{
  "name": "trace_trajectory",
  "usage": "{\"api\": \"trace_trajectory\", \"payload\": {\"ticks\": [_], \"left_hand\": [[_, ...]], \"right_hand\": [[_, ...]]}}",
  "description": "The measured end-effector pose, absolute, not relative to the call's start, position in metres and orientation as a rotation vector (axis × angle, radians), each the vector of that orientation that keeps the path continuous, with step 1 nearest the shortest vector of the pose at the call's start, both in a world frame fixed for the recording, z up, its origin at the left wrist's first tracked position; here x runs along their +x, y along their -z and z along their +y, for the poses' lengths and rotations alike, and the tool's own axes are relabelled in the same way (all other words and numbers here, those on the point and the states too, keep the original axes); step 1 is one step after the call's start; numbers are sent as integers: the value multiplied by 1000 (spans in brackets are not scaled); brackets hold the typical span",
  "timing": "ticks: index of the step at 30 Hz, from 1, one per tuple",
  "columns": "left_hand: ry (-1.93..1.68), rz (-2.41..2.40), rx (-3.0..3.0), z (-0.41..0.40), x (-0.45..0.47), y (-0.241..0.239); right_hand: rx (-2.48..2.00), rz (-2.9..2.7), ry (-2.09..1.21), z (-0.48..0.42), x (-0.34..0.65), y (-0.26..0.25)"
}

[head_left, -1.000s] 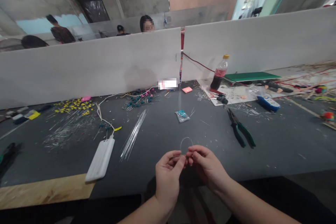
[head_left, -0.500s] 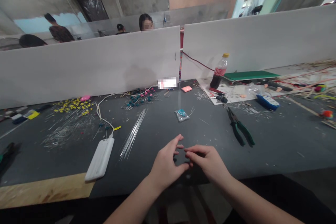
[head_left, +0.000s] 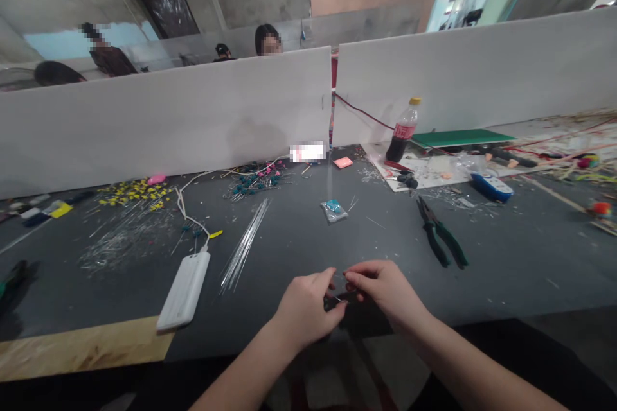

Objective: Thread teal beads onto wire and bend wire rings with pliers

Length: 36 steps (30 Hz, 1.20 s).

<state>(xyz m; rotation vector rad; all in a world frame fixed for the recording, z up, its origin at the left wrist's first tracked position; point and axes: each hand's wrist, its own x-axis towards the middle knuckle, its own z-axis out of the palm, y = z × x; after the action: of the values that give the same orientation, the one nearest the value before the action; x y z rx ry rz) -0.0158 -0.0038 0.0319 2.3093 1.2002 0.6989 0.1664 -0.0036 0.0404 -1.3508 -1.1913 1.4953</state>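
"Where's the thin wire (head_left: 340, 300)?"
"Between the hands, on the near side of the little packet (head_left: 334, 212)."
"And the hands?"
"The right hand (head_left: 380, 286) pinches it, I think. The left hand (head_left: 308, 305) is wide, thumb away from fingers."
"Any tips?"
"Pinch softly and turn slowly, so it won't kink or slip."

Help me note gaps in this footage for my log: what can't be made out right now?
All in the head view:
Right hand: anything between its fingertips is too small to tell.
Left hand: its back hides the palm and any grip there.
Dark object: cut off by the left edge.
Clear packet: contents too small to identify.
People beyond: lower bodies hidden by the white partition.
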Motion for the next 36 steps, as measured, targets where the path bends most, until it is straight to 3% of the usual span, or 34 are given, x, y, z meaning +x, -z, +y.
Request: {"api": "trace_trajectory", "payload": {"ticks": [12,25,36], "left_hand": [[-589,1281,2150,-4,-20,-59],[-781,1012,2600,-8,-22,-54],[-574,861,3018,-2,-26,-55]], "right_hand": [[-995,-1076,-1916,-4,164,-35],[-877,-1001,-1863,-5,157,-22],[-840,-870,-2004,-11,152,-18]]}}
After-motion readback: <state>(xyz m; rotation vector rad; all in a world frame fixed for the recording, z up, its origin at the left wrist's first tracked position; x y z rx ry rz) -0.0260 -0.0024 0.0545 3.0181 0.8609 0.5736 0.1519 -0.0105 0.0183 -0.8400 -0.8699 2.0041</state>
